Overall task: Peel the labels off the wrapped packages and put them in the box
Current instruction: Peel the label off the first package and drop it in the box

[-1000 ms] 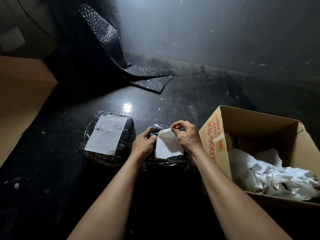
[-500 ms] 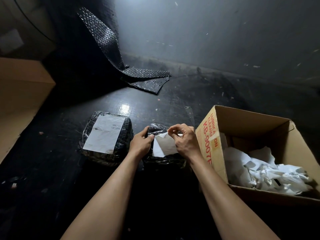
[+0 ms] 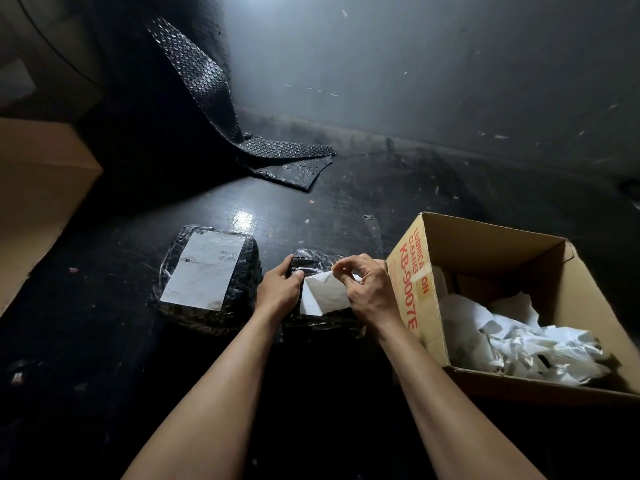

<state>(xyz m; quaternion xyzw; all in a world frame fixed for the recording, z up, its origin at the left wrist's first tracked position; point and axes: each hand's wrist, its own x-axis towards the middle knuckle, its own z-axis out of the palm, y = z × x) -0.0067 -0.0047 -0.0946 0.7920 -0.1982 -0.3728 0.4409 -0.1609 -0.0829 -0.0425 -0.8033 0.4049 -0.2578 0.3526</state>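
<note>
The label [image 3: 323, 294] is half lifted from the small package [image 3: 322, 318], which lies just beside the box [image 3: 408, 271]. The right hand [image 3: 369, 289] pinches the label's top edge to pull it; the left hand [image 3: 278, 291] grips the package, I think to keep it steady. There are two packages; the second package [image 3: 207, 278] has its label on. One box holds many peeled labels.
</note>
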